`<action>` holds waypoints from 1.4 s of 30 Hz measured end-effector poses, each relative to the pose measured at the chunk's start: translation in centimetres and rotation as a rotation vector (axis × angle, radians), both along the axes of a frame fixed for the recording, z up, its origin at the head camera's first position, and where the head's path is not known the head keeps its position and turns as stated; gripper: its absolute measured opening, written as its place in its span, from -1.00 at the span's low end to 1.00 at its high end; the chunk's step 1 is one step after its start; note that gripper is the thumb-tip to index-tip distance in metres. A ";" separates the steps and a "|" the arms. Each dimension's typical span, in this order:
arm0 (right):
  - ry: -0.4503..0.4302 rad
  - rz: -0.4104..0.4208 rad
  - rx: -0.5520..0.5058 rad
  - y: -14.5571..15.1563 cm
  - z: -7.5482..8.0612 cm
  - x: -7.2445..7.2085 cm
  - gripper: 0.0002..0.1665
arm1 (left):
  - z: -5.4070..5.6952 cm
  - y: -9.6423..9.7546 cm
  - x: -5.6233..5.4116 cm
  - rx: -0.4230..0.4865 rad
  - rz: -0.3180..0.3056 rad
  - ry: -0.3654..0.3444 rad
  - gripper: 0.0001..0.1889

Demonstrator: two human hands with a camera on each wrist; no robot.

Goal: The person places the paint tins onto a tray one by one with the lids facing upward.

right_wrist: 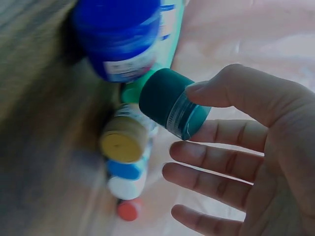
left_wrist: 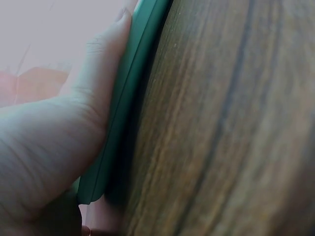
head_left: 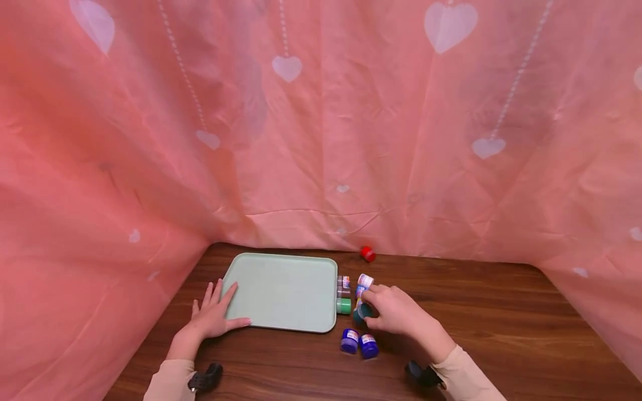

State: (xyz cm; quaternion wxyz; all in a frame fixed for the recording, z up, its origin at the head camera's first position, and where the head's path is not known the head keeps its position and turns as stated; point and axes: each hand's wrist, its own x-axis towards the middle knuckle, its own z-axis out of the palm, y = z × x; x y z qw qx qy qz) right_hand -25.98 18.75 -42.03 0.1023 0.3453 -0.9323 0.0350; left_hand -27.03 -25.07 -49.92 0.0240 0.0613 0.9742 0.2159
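My right hand [head_left: 401, 313] pinches a dark teal paint jar [right_wrist: 165, 98] between thumb and forefinger; in the right wrist view its other fingers are spread and touch nothing. The jar is tilted, beside a row of small jars: a gold-yellow jar [right_wrist: 122, 141], a blue one [head_left: 360, 292] and a white one [head_left: 365, 280]. A pale green tray [head_left: 283, 292] lies left of them. Fingers spread, my left hand [head_left: 210, 318] rests at the tray's left front corner, its thumb along the rim in the left wrist view.
Against the tray's right edge lie a green jar [head_left: 344, 306], a dark brownish jar [head_left: 343, 292] and another small jar [head_left: 343, 281]. Two dark blue jars [head_left: 349, 341] are nearer me. A red jar [head_left: 368, 254] lies by the pink curtain [head_left: 321, 167] behind the wooden table [head_left: 501, 323].
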 end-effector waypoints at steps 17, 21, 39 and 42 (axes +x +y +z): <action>0.191 0.225 0.045 -5.7 2.4 -2.1 -0.70 | 0.3 -0.3 0.5 -0.025 0.031 -0.018 0.18; 0.214 0.262 0.050 -7.3 2.7 -3.1 -0.67 | 0.5 -0.4 0.7 -0.022 0.035 -0.004 0.19; 0.142 0.257 0.150 -14.6 3.2 -6.5 -0.66 | -0.7 -0.7 -0.3 -0.002 0.045 0.030 0.26; 0.134 0.251 0.157 -15.7 3.1 -7.1 -0.65 | -0.5 -0.6 -0.2 -0.004 0.043 0.029 0.26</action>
